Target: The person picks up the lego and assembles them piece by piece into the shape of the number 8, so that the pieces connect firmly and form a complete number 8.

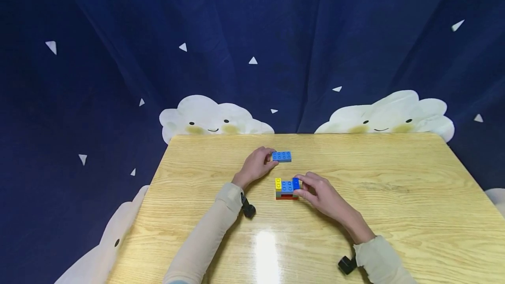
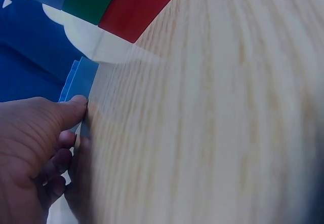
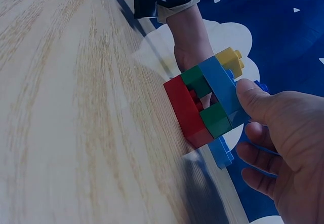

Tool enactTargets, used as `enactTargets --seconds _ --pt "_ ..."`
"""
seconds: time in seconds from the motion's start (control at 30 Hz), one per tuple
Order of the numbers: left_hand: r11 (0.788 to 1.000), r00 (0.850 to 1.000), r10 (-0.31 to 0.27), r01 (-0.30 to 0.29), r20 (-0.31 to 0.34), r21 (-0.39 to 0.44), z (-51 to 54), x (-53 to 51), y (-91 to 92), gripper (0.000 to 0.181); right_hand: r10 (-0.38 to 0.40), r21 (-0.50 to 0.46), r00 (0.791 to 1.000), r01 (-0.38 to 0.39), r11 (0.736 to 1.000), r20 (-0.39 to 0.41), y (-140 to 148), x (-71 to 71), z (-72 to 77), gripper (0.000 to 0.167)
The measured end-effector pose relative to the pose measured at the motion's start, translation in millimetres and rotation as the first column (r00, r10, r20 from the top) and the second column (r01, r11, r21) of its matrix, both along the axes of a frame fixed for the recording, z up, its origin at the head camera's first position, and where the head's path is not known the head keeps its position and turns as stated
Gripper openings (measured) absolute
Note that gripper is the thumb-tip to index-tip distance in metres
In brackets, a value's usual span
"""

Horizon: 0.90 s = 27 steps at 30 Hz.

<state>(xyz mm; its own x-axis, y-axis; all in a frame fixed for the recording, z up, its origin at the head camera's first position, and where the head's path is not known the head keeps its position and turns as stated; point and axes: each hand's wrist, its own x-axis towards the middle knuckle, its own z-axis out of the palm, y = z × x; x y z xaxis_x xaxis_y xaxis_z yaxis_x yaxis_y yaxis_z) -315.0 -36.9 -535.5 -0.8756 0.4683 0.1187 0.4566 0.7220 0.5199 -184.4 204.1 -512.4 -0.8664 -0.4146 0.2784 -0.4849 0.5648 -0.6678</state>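
A small stack of toy building bricks stands on the table, red brick (image 3: 183, 113) at the bottom. Two green bricks (image 3: 216, 120) sit apart on the red one, with a gap between them. Across them lies a light blue brick (image 3: 221, 86), carrying a yellow brick (image 1: 278, 184) at its left end and a dark blue brick (image 1: 296, 183) at its right. My right hand (image 1: 325, 196) pinches the dark blue brick between thumb and fingers. Behind the stack, a loose light blue brick (image 1: 282, 157) lies flat, studs up. My left hand (image 1: 256, 165) grips its left end.
The wooden table (image 1: 394, 179) extends to both sides, its far edge meeting a dark blue curtain (image 1: 252, 21) with white triangles and clouds. A black wrist camera (image 1: 248, 208) hangs by the left cuff, and another camera (image 1: 347, 265) by the right.
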Motion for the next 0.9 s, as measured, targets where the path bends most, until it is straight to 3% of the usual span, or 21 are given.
enactTargets --seconds 0.9 --pt "1.0 1.0 -0.008 0.008 0.001 0.007 2.1 12.7 -9.2 0.032 0.008 0.0 1.0 -0.008 1.0 -0.013 0.5 -2.5 -1.2 0.043"
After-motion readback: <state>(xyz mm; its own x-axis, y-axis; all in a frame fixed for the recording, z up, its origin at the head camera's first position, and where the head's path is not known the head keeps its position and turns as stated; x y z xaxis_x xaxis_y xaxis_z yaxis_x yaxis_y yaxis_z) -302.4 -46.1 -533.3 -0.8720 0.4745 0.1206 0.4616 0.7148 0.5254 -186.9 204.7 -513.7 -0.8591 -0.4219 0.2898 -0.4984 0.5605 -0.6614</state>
